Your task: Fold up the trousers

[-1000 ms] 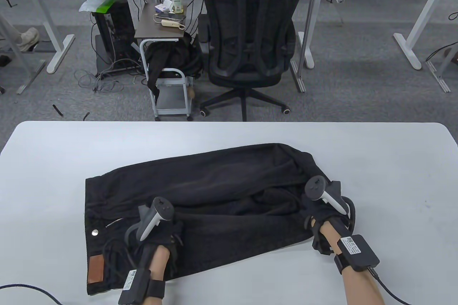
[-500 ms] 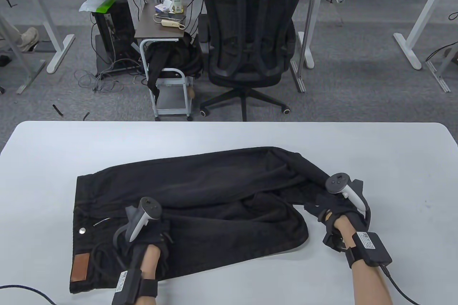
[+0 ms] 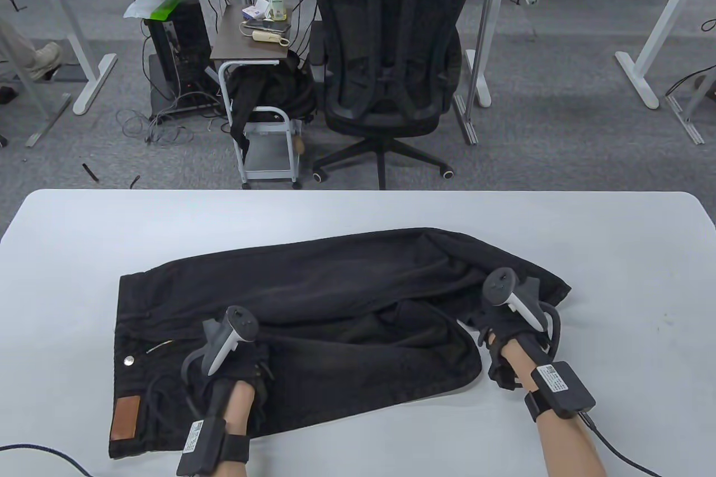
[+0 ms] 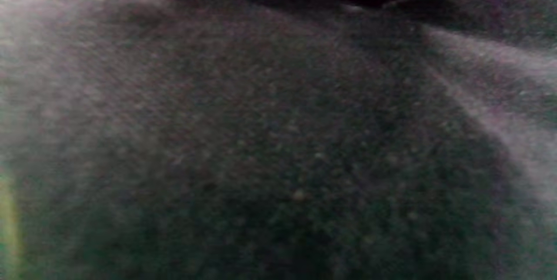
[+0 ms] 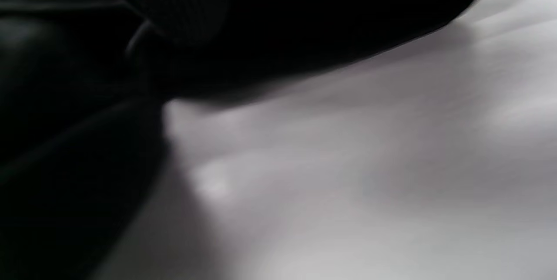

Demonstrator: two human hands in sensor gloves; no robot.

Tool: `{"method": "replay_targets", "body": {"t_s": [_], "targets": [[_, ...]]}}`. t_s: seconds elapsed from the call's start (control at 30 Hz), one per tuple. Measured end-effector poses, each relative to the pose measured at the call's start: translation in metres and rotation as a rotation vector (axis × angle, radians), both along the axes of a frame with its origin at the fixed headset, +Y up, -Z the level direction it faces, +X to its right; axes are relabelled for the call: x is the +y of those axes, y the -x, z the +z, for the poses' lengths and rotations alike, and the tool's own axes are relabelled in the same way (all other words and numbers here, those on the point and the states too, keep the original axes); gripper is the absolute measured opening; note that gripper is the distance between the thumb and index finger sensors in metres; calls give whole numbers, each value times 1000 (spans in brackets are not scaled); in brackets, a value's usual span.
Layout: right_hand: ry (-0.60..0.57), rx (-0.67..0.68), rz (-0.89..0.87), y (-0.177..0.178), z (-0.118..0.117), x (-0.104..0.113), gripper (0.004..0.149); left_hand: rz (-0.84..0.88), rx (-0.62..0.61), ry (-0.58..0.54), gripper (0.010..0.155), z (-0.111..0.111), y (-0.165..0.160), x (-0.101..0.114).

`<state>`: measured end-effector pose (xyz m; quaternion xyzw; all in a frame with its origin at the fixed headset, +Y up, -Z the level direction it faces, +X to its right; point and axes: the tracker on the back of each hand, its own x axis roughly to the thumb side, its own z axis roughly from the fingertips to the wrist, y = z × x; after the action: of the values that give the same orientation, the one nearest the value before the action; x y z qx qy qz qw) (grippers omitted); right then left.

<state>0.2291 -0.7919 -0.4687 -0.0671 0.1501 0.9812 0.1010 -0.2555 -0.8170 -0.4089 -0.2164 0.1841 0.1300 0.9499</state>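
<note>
since the black trousers (image 3: 313, 320) lie across the near part of the white worktop (image 3: 615, 253), waistband at the left and legs bunched to the right, i'd say the fold is barely started: one leg sits roughly over the other, hems uneven, no crosswise fold yet. left hand (image 3: 235, 357) rests on the cloth near the fly, right hand (image 3: 506, 326) at the leg ends; can't tell if either is gripping fabric. no containers on the worktop.

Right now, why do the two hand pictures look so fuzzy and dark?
Left wrist view: camera almost against the trousers, only blurry grainy cloth. Right wrist view: smeared black cloth over a soft grey table. Table view is sharp and evenly lit.
</note>
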Motion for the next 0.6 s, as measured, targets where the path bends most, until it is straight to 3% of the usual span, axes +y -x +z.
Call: {"method": "replay_targets", "body": {"t_s": [0.1, 0.17, 0.3, 0.43, 0.6], "targets": [[108, 41, -12, 13, -5, -14, 66, 38, -45, -51, 73, 2, -13, 4], [24, 20, -58, 13, -7, -16, 65, 56, -104, -60, 74, 1, -27, 3], [84, 26, -50, 7, -8, -15, 66, 70, -108, 29, 74, 0, -37, -9], [135, -12, 22, -14, -8, -12, 65, 88, -77, 28, 72, 0, -24, -6], [153, -191, 67, -64, -9, -4, 60, 80, -22, 44, 70, 4, -4, 2]]}}
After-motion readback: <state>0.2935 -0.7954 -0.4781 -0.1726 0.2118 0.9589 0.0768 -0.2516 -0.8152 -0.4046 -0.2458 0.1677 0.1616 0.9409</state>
